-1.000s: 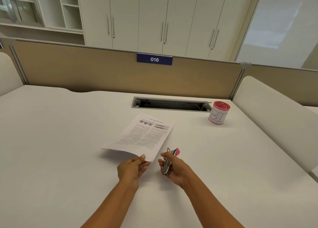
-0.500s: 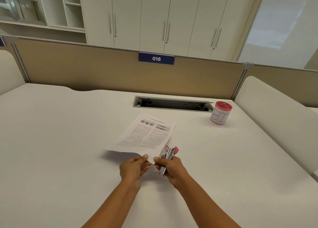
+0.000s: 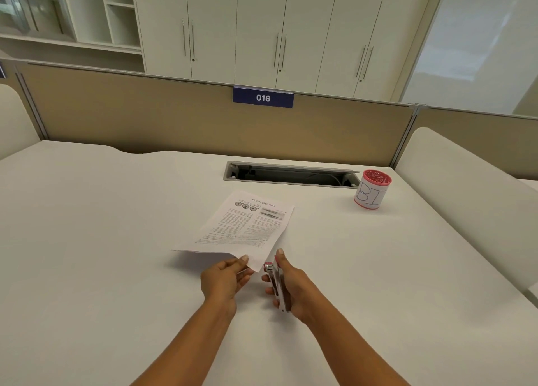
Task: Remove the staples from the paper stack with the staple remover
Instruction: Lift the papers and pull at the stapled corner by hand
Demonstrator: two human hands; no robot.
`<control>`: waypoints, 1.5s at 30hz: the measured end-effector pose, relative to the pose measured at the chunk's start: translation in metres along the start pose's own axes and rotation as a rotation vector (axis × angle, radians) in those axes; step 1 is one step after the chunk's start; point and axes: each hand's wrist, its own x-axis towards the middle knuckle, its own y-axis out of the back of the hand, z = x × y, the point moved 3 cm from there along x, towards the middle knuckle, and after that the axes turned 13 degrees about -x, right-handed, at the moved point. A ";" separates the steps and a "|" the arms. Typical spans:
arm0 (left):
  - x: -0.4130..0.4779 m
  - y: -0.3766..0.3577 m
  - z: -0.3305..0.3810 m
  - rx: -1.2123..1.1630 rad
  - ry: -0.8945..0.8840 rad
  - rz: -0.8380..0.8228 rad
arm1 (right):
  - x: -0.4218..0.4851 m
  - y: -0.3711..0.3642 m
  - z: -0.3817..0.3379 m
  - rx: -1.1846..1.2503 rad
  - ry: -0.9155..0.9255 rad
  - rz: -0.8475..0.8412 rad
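The left hand (image 3: 224, 280) pinches the near corner of the paper stack (image 3: 244, 225) — white printed pages, near edge lifted off the table (image 3: 87, 240). The right hand (image 3: 291, 286) grips the staple remover (image 3: 276, 286), metal with pink tips, just beside that corner. Blue sign (image 3: 263, 97) reads "016" — the pink cup (image 3: 372, 189) shows "BI".

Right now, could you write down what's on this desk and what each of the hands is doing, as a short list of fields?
Surface: white desk
Paper: white printed paper stack, near edge raised off the desk
Left hand: pinches the stack's near corner
Right hand: grips pink-and-silver metal staple remover, tip beside that corner; contact unclear
Far right: pink round cup with a white label
Back: blue sign reading 016
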 end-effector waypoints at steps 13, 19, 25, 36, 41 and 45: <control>-0.001 0.001 -0.003 0.079 0.007 -0.026 | 0.004 -0.011 -0.003 0.095 0.005 -0.070; 0.001 0.002 -0.002 0.122 -0.006 -0.031 | 0.010 -0.014 -0.001 0.150 0.015 -0.088; 0.000 0.003 -0.002 0.155 -0.022 -0.027 | 0.013 -0.015 0.002 0.131 0.012 -0.062; 0.001 0.004 -0.002 0.173 -0.017 -0.048 | 0.018 -0.015 0.004 0.077 -0.002 -0.029; 0.001 0.004 -0.001 0.186 -0.013 -0.053 | 0.017 -0.016 0.003 0.063 0.008 -0.036; 0.000 0.003 0.000 0.181 -0.014 -0.046 | 0.016 -0.016 0.002 0.052 0.020 -0.037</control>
